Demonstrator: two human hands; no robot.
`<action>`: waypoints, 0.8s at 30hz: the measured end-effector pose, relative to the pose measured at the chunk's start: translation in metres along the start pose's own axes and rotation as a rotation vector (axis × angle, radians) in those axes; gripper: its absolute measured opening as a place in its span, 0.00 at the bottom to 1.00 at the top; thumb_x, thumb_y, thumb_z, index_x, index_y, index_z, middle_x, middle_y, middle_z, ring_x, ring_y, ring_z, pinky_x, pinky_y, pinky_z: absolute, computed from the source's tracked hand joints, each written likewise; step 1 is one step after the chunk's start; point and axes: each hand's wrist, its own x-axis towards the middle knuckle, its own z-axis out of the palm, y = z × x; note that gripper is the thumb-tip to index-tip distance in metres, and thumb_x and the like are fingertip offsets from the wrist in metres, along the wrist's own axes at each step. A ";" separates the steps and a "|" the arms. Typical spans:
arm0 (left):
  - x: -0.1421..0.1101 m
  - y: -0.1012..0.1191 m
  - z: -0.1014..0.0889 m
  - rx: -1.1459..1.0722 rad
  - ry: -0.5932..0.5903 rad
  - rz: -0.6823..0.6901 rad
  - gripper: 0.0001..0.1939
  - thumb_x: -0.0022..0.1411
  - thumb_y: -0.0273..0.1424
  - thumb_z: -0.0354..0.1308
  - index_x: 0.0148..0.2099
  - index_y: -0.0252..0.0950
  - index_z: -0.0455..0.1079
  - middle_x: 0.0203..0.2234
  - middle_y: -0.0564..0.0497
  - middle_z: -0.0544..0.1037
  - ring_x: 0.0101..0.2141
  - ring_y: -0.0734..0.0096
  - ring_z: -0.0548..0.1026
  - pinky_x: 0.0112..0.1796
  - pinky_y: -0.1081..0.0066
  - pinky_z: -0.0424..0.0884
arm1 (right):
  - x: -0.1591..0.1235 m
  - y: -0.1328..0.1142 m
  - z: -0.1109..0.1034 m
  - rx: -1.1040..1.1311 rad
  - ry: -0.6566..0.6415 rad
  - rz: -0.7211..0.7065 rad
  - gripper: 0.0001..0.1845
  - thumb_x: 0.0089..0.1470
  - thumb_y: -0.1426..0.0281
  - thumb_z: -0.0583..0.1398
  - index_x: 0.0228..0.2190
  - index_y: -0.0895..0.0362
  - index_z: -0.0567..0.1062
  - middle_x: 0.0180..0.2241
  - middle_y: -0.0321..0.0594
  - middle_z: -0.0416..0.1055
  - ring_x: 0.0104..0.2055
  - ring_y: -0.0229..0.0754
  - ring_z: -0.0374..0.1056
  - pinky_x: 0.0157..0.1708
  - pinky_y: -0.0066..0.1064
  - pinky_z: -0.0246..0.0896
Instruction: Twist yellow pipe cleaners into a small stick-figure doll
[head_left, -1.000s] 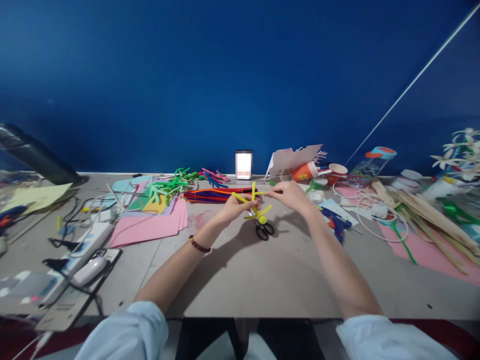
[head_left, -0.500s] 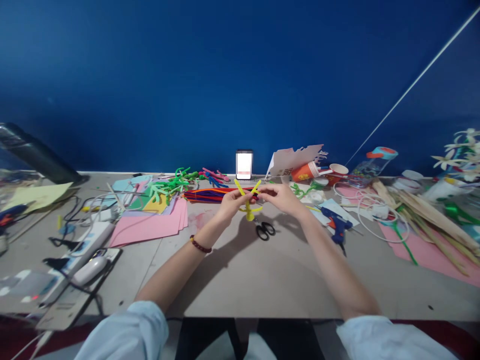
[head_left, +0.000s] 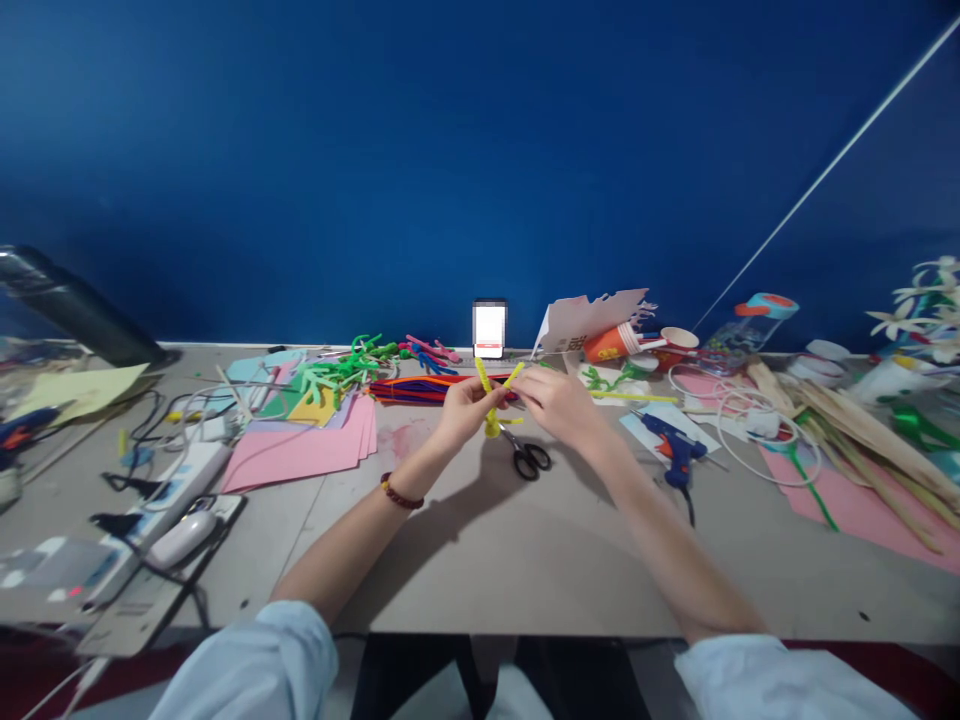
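Left hand (head_left: 463, 408) and right hand (head_left: 559, 405) pinch yellow pipe cleaners (head_left: 492, 426), best steadied near their join, scissors (head_left: 516, 445) at five o'clock

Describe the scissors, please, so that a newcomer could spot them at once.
On the grey table, find the left hand and right hand in front of the phone. Just nearer the wearer lie the scissors. Their two black loops set them apart from the yellow stems at the fingertips.

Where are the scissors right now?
Head view: the scissors lie on the table, just right of centre, handles toward the person, below the right hand.
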 end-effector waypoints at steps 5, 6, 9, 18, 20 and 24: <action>-0.001 0.004 0.000 -0.031 -0.026 0.027 0.16 0.49 0.41 0.67 0.30 0.33 0.70 0.20 0.52 0.74 0.24 0.73 0.71 0.29 0.73 0.66 | 0.000 0.005 0.001 0.048 0.027 -0.019 0.16 0.61 0.74 0.52 0.40 0.53 0.80 0.41 0.43 0.77 0.43 0.45 0.71 0.39 0.32 0.63; -0.002 0.005 0.000 -0.061 -0.054 0.020 0.17 0.49 0.42 0.66 0.31 0.33 0.70 0.21 0.52 0.74 0.25 0.73 0.71 0.30 0.72 0.66 | 0.001 0.007 0.001 0.072 0.035 -0.004 0.16 0.61 0.74 0.52 0.41 0.52 0.80 0.42 0.43 0.77 0.43 0.45 0.71 0.39 0.32 0.63; -0.002 0.010 -0.002 -0.127 -0.163 -0.010 0.17 0.50 0.43 0.66 0.30 0.33 0.69 0.21 0.52 0.74 0.26 0.72 0.72 0.32 0.71 0.68 | 0.001 0.010 -0.003 0.187 0.037 0.046 0.14 0.61 0.72 0.54 0.39 0.50 0.81 0.41 0.41 0.77 0.42 0.44 0.71 0.40 0.32 0.63; -0.006 0.025 -0.014 0.050 -0.420 -0.038 0.16 0.53 0.42 0.64 0.33 0.32 0.74 0.18 0.52 0.70 0.21 0.76 0.67 0.23 0.74 0.62 | -0.001 0.024 -0.021 0.475 -0.158 0.299 0.11 0.51 0.60 0.64 0.29 0.53 0.82 0.27 0.38 0.76 0.28 0.40 0.67 0.26 0.29 0.55; -0.007 0.025 -0.016 0.126 -0.458 -0.021 0.15 0.55 0.41 0.63 0.34 0.32 0.76 0.19 0.51 0.71 0.20 0.76 0.67 0.22 0.75 0.62 | -0.002 0.026 -0.023 0.454 -0.166 0.312 0.10 0.51 0.61 0.64 0.27 0.55 0.81 0.27 0.38 0.75 0.27 0.39 0.66 0.25 0.29 0.54; -0.009 0.025 -0.015 0.301 -0.541 0.048 0.13 0.57 0.39 0.60 0.34 0.33 0.76 0.23 0.50 0.74 0.22 0.74 0.69 0.24 0.74 0.63 | -0.001 0.024 -0.025 0.431 -0.193 0.188 0.08 0.54 0.66 0.61 0.27 0.55 0.80 0.30 0.39 0.75 0.32 0.39 0.66 0.31 0.30 0.56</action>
